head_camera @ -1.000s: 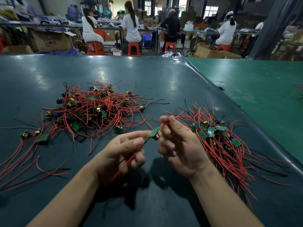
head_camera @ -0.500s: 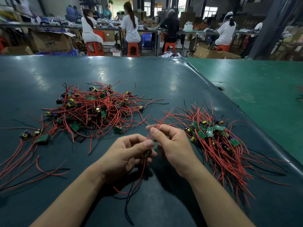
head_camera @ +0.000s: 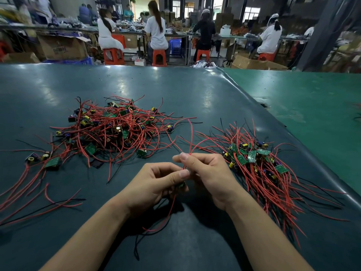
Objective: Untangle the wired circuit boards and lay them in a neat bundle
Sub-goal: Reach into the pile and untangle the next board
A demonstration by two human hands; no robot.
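A tangled pile of small green circuit boards with red and black wires lies on the dark table, left of centre. A combed bundle of wired boards lies to the right, boards together and wires trailing toward me. My left hand grips one small wired circuit board, mostly hidden under its thumb. My right hand pinches that board's red wires, which rise above the fingers. Other red and black leads hang below both hands onto the table.
A few loose wired boards and long red wires lie at the left edge. The dark mat ends at a raised right edge beside a green surface. Seated workers, stools and cartons are far behind.
The held board dropped from between my fingertips into my left hand. My right hand slid up the red wires, which now stand upright. The piles have not moved.
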